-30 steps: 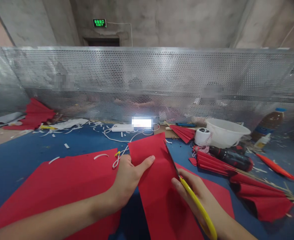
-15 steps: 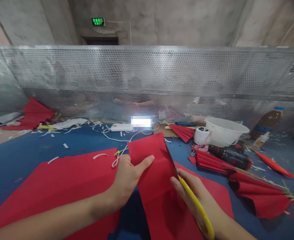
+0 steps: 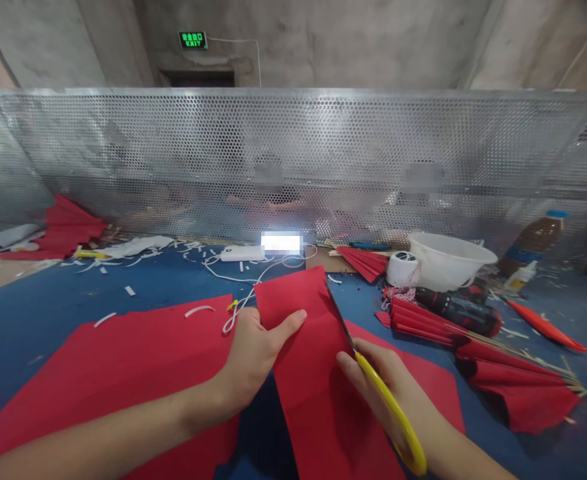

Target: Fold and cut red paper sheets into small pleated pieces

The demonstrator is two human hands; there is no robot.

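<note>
My left hand (image 3: 250, 363) grips the left edge of a folded red paper strip (image 3: 306, 347), with the thumb lying on top. My right hand (image 3: 378, 387) holds yellow-handled scissors (image 3: 390, 407), and their long dark blades (image 3: 340, 320) run along the strip's right edge. Whether the blades are around the paper or beside it, I cannot tell. Beneath my hands lie large red paper sheets (image 3: 123, 367), partly hidden by my forearm.
Pleated red paper fans (image 3: 516, 383) and a black power drill (image 3: 458, 312) lie to the right, near a white bowl (image 3: 446, 260) and a tape roll (image 3: 403, 269). White paper scraps and a cable cross the blue mat (image 3: 48, 320). A perforated metal screen (image 3: 293, 160) stands behind.
The whole scene has drifted slightly left and up in view. My right hand and the scissors sit a little further left, and my left hand keeps its hold on the strip.
</note>
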